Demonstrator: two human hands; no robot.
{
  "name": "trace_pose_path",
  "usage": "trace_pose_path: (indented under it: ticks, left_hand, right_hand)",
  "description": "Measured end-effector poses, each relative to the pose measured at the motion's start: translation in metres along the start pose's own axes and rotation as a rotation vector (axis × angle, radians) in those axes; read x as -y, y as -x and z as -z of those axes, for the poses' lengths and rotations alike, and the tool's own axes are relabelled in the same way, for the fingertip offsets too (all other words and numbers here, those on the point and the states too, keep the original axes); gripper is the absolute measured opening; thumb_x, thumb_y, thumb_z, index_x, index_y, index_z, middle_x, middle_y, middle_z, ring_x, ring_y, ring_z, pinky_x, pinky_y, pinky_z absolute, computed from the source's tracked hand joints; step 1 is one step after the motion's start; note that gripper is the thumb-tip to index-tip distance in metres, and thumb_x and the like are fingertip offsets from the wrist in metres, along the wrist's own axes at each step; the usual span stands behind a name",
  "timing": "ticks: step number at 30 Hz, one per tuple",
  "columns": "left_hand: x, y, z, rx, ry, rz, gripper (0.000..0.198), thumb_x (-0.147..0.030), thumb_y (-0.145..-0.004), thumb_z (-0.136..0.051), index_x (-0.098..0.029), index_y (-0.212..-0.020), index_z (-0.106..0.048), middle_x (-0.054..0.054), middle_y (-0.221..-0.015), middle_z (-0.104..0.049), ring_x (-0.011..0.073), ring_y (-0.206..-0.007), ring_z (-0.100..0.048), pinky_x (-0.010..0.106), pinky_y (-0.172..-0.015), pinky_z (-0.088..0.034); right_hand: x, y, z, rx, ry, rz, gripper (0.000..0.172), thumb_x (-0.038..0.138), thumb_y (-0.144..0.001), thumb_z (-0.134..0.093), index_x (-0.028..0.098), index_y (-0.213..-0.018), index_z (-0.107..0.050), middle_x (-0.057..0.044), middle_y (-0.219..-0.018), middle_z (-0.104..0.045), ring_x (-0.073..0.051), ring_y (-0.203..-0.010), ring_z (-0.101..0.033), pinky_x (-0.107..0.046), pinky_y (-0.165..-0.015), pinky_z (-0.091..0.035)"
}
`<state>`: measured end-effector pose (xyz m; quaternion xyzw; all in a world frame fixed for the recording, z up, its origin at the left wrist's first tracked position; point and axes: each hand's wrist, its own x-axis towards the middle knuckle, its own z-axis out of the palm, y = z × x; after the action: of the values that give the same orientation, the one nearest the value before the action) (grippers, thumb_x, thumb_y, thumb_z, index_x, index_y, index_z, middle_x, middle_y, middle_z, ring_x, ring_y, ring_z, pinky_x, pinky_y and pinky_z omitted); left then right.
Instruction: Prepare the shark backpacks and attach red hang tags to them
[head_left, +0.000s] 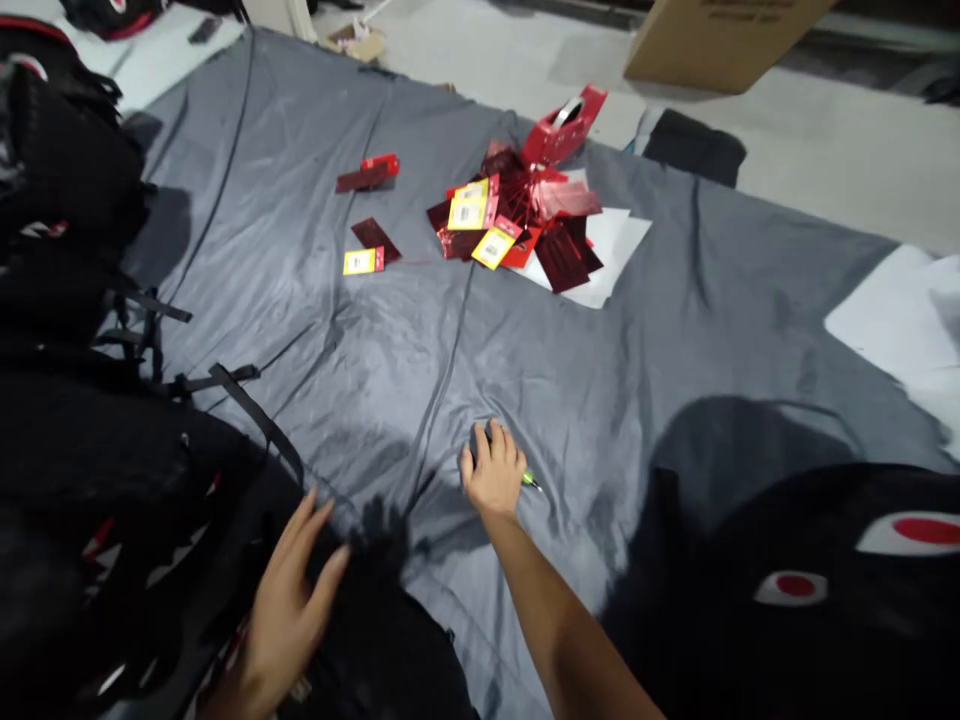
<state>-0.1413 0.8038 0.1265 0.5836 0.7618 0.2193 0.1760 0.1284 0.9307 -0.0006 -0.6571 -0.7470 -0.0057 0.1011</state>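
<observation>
My right hand (496, 474) is low on the grey cloth, its fingers curled over a slim tool with a green body (530, 479) and a thin pointed tip. Most of that tool is hidden under the palm, so its exact kind does not show. Off to the lower left, my left hand (289, 605) is slightly blurred, fingers stretched out and thumb apart, with nothing in it. Beneath it lies a black backpack (375, 640). A dark strap (259, 420) runs over the cloth just beyond the left fingertips.
Grey cloth (285, 300) covers the table. Red foil tags with yellow labels (469, 212) lie piled beside a red tape dispenser (562, 128). Black backpacks (60, 180) crowd the left; another backpack with red-and-white eyes (825, 640) fills the lower right. White sheets (900, 320) lie at right.
</observation>
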Motion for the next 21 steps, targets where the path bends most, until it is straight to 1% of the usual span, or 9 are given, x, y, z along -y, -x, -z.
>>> trace_pose_path:
  ticks: [2, 4, 5, 7, 9, 12, 16, 19, 21]
  left_hand:
    - [-0.005, -0.097, -0.033, -0.046, -0.003, 0.009, 0.054, -0.04, -0.097, -0.051, -0.018, -0.147, -0.045, 0.015, -0.158, -0.034, 0.0315, -0.147, -0.031, 0.051, -0.117, -0.037]
    - [0.003, -0.189, -0.067, -0.085, -0.068, 0.114, 0.066, -0.036, -0.096, -0.053, -0.006, -0.151, -0.035, 0.023, -0.162, -0.021, 0.0379, -0.151, -0.015, 0.059, -0.12, -0.025]
    - [0.011, -0.224, -0.083, -0.097, -0.117, 0.162, 0.07, -0.037, -0.097, -0.052, -0.002, -0.153, -0.029, 0.026, -0.162, -0.017, 0.0391, -0.152, -0.012, 0.06, -0.121, -0.019]
    - [0.034, -0.265, -0.106, -0.123, -0.199, 0.222, 0.073, -0.042, -0.098, -0.051, -0.003, -0.155, -0.026, 0.027, -0.162, -0.015, 0.0407, -0.151, -0.01, 0.062, -0.121, -0.014]
    - [0.055, -0.274, -0.119, -0.124, -0.245, 0.19, 0.074, -0.047, -0.098, -0.049, -0.007, -0.156, -0.027, 0.024, -0.162, -0.018, 0.0408, -0.151, -0.012, 0.061, -0.12, -0.014]
    - [0.073, -0.265, -0.121, -0.149, -0.262, 0.144, 0.075, -0.052, -0.098, -0.047, -0.01, -0.156, -0.027, 0.021, -0.162, -0.021, 0.0394, -0.151, -0.014, 0.059, -0.121, -0.014]
    - [0.07, -0.261, -0.121, -0.141, -0.251, 0.159, 0.075, -0.051, -0.098, -0.044, -0.007, -0.156, -0.028, 0.021, -0.161, -0.023, 0.0383, -0.15, -0.017, 0.057, -0.121, -0.015]
    - [0.067, -0.267, -0.123, -0.114, -0.248, 0.168, 0.075, -0.051, -0.098, -0.043, -0.007, -0.156, -0.028, 0.021, -0.162, -0.021, 0.0378, -0.151, -0.014, 0.058, -0.121, -0.014]
    - [0.067, -0.269, -0.124, -0.101, -0.247, 0.187, 0.075, -0.051, -0.097, -0.042, -0.007, -0.156, -0.027, 0.021, -0.163, -0.02, 0.0373, -0.151, -0.012, 0.058, -0.121, -0.013]
  right_hand:
    - [-0.001, -0.001, -0.002, -0.006, 0.02, 0.002, 0.045, 0.038, -0.097, -0.044, 0.022, -0.137, -0.056, -0.014, -0.148, -0.05, -0.035, -0.132, -0.045, -0.05, -0.099, -0.036]
    - [-0.002, 0.0, -0.003, -0.016, 0.047, -0.006, 0.045, 0.038, -0.097, -0.045, 0.022, -0.137, -0.057, -0.014, -0.147, -0.05, -0.035, -0.132, -0.045, -0.05, -0.099, -0.036]
    - [-0.002, 0.001, -0.002, -0.018, 0.06, -0.009, 0.045, 0.037, -0.097, -0.045, 0.02, -0.137, -0.057, -0.015, -0.147, -0.05, -0.035, -0.132, -0.045, -0.049, -0.099, -0.035]
    - [-0.002, 0.001, 0.0, 0.003, 0.087, -0.011, 0.046, 0.036, -0.097, -0.046, 0.016, -0.136, -0.058, -0.017, -0.146, -0.051, -0.034, -0.133, -0.044, -0.048, -0.1, -0.034]
    - [-0.001, -0.001, 0.001, 0.041, 0.11, -0.011, 0.046, 0.036, -0.096, -0.046, 0.017, -0.136, -0.059, -0.017, -0.147, -0.05, -0.033, -0.134, -0.042, -0.046, -0.101, -0.033]
    - [-0.002, -0.004, 0.0, 0.059, 0.14, -0.023, 0.045, 0.035, -0.097, -0.046, 0.018, -0.135, -0.06, -0.016, -0.147, -0.05, -0.032, -0.134, -0.042, -0.046, -0.101, -0.034]
    - [-0.002, 0.003, -0.004, 0.061, 0.168, -0.037, 0.042, 0.032, -0.098, -0.044, 0.018, -0.134, -0.06, -0.016, -0.144, -0.052, -0.032, -0.133, -0.045, -0.048, -0.101, -0.036]
    - [0.005, 0.01, 0.003, 0.074, 0.178, -0.041, 0.046, 0.031, -0.098, -0.041, 0.016, -0.139, -0.054, -0.019, -0.146, -0.049, -0.035, -0.135, -0.042, -0.053, -0.103, -0.036]
    - [0.017, -0.004, 0.014, 0.11, 0.174, -0.04, 0.05, 0.033, -0.099, -0.038, 0.014, -0.145, -0.047, -0.022, -0.152, -0.04, -0.039, -0.14, -0.036, -0.059, -0.106, -0.032]
